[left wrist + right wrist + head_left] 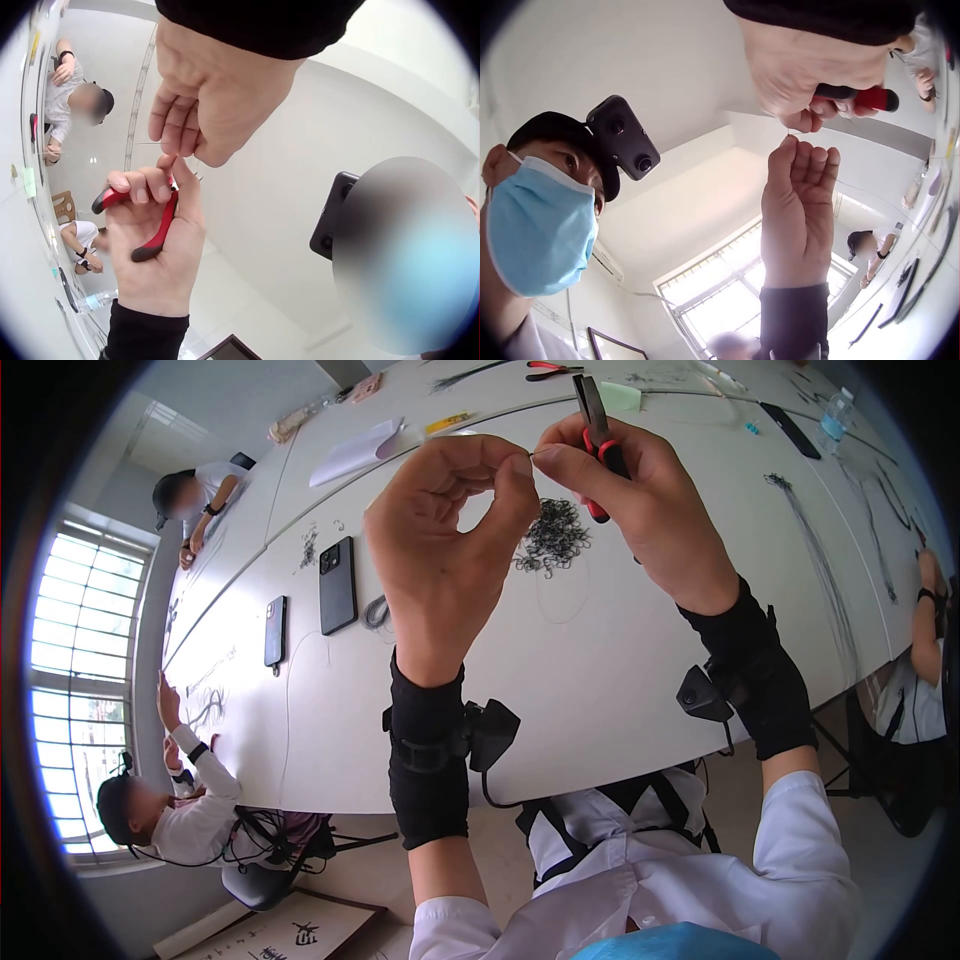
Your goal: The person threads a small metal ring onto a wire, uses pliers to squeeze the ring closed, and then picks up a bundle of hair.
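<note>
Red-and-black pliers [603,450] lie in the right hand [655,510], their jaws pointing up past the fingers; in the left wrist view the handles [159,232] cross the palm of that right hand [154,255]. The left hand [445,530] pinches a thin wire between thumb and forefinger, close to the right thumb and forefinger, which meet at the same wire. In the right wrist view the wire [789,132] barely shows between the two hands' fingertips. Below the hands, a pile of small dark wire pieces [555,538] lies on the white table [560,700].
Two phones [338,585] [275,632] and a wire coil [376,613] lie left of the pile. Long wires [815,560] stretch along the right side. Paper [355,452], a second pair of pliers [552,370] and a bottle [835,420] are farther back. Other people sit around the table.
</note>
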Demonstrator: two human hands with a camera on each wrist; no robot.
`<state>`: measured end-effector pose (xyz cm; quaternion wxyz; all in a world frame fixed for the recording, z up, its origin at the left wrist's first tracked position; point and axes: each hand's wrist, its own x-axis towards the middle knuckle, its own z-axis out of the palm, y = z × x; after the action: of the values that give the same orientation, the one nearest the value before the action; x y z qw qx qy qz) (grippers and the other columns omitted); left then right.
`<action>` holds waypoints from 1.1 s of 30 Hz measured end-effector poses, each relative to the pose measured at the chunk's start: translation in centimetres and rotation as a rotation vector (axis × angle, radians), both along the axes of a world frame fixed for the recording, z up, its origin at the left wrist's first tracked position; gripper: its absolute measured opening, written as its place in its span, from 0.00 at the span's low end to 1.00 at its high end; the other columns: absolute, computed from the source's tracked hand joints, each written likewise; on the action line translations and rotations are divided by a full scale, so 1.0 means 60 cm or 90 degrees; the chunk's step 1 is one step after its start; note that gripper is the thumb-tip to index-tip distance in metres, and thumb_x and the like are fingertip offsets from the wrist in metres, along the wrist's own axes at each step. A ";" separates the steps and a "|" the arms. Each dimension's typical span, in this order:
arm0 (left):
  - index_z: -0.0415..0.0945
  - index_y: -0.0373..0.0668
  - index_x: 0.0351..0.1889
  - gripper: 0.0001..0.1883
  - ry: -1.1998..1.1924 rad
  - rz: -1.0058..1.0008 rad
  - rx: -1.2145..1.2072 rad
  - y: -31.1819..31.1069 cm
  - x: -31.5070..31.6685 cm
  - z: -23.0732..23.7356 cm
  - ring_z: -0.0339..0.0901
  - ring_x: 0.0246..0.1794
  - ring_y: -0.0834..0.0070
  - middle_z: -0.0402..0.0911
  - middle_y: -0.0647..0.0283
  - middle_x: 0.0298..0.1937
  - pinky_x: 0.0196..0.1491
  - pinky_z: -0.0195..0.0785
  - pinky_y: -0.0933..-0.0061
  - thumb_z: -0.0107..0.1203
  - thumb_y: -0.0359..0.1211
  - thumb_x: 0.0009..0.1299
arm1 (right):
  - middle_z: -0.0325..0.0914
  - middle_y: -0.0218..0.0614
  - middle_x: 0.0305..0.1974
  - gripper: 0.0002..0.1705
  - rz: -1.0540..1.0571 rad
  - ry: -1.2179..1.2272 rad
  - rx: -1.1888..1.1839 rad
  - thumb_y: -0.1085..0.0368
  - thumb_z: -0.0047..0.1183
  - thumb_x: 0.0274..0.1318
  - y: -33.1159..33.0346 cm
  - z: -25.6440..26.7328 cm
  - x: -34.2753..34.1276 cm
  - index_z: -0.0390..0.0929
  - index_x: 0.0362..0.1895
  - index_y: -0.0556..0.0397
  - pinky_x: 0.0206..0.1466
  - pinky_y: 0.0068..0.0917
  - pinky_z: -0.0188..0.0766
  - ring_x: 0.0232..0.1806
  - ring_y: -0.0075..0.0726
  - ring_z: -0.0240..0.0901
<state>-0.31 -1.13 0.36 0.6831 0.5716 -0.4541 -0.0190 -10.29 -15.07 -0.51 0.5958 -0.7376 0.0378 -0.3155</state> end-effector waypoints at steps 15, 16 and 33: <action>0.82 0.35 0.37 0.03 -0.233 0.154 0.003 -0.017 0.020 -0.021 0.85 0.32 0.72 0.86 0.59 0.32 0.40 0.76 0.75 0.64 0.24 0.67 | 0.73 0.25 0.23 0.11 -0.181 -0.140 -0.418 0.61 0.61 0.66 0.008 0.002 -0.003 0.80 0.42 0.56 0.32 0.17 0.63 0.25 0.18 0.63; 0.82 0.36 0.37 0.03 -0.254 0.155 0.019 -0.017 0.019 -0.021 0.85 0.33 0.71 0.86 0.59 0.31 0.40 0.76 0.75 0.64 0.24 0.67 | 0.73 0.24 0.23 0.11 -0.170 -0.099 -0.392 0.61 0.61 0.66 0.004 0.005 -0.006 0.80 0.42 0.56 0.32 0.16 0.62 0.25 0.18 0.63; 0.80 0.29 0.43 0.06 -0.135 0.034 0.065 -0.011 0.002 -0.013 0.83 0.36 0.76 0.85 0.58 0.36 0.46 0.77 0.77 0.60 0.23 0.72 | 0.68 0.19 0.24 0.15 -0.028 0.059 -0.078 0.50 0.61 0.62 -0.032 0.014 -0.008 0.83 0.38 0.48 0.32 0.19 0.52 0.26 0.15 0.56</action>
<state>-0.19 -1.79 -0.45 0.6012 0.6164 -0.5072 0.0365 -10.77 -16.99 0.30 0.5404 -0.7853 0.0619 -0.2957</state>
